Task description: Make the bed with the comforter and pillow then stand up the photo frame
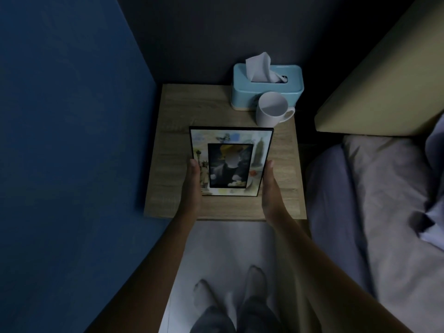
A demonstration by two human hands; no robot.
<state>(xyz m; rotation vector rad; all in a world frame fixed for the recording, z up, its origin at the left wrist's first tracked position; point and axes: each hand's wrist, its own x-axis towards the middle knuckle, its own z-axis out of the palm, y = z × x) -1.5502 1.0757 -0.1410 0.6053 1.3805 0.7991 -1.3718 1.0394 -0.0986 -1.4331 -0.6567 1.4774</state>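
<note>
A black-edged photo frame (230, 162) with a colourful mat sits on the wooden nightstand (168, 145), its picture facing up toward me; I cannot tell how steeply it leans. My left hand (192, 183) presses flat against its left edge. My right hand (270, 186) presses flat against its right edge, so the frame is sandwiched between both palms. To the right lies the bed with a grey comforter (329, 193) and lighter bedding (389, 188) below the beige headboard (384, 87).
A light-blue tissue box (266, 92) stands at the nightstand's back right, with a white mug (271, 109) just in front of it. A blue wall (72, 140) runs along the left. My feet (230, 299) stand on the pale floor before the nightstand.
</note>
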